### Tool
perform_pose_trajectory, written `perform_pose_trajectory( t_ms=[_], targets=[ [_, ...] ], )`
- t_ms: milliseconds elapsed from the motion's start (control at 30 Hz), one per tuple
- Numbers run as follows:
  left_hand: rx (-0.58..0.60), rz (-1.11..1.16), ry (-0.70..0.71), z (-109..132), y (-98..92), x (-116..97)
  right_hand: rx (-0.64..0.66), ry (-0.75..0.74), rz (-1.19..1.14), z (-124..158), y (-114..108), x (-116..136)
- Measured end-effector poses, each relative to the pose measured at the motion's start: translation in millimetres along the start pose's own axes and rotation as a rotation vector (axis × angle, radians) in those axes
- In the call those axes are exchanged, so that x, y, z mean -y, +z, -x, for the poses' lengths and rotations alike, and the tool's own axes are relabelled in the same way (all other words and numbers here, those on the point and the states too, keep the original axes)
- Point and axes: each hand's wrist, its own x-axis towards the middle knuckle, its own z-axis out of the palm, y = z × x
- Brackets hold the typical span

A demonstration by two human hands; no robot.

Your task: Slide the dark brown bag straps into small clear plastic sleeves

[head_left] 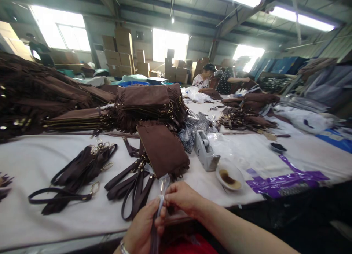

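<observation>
At the table's front edge my left hand (143,224) is closed around a dark brown leather strap (154,236), which hangs down from the fingers. Clear plastic film (164,181) wraps the strap's upper end. The fingers of my right hand (183,198) pinch that film just above my left thumb. Just beyond lies a brown fringed pouch (165,147), tilted on the cloth. Several wrist straps (137,188) with metal clasps lie left of it, some partly under it. Another bundle of straps (79,169) with gold rings rests farther left.
Stacked fringed pouches (145,96) stand behind, with a big brown pile (41,92) at left. A grey tape dispenser (205,151) and a white dish (229,177) with brown liquid sit to the right, near purple plastic (286,180). Two people (203,78) sit across the table.
</observation>
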Motion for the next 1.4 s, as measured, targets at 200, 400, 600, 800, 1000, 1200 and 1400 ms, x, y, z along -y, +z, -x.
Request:
perform_pose_trajectory(
  t_ms=[200, 400, 600, 800, 1000, 1200, 1400],
  targets=[
    [0.029, 0.177, -0.164, 4.1, -1.3, 1.8, -0.037, -0.227, 0.084, 0.8, 4.8, -4.9],
    [0.030, 0.114, -0.130, 5.3, 4.4, 6.3, -0.119, -0.173, 0.157, -4.9, 8.4, -5.6],
    [-0.094, -0.246, 0.172, -1.1, 10.2, 19.8, -0.201, -0.094, 0.191, -6.6, 5.8, -8.7],
    [-0.119, -0.628, 0.383, 2.5, 19.5, 21.6, -0.017, -0.069, -0.148, 14.9, -0.3, -22.2],
    [-0.053, -0.827, 0.494, 3.3, 16.7, 10.5, -0.033, -0.041, -0.460, 21.7, -15.8, -26.8],
    [-0.116, -0.261, 0.109, -8.1, 20.4, -0.5, 0.088, -0.020, -0.550, 21.7, -20.7, -31.1],
    [-0.006, -0.081, 0.052, -17.1, 24.1, 3.3, 0.082, -0.013, -0.532, 21.6, -16.5, -32.9]
  ],
)
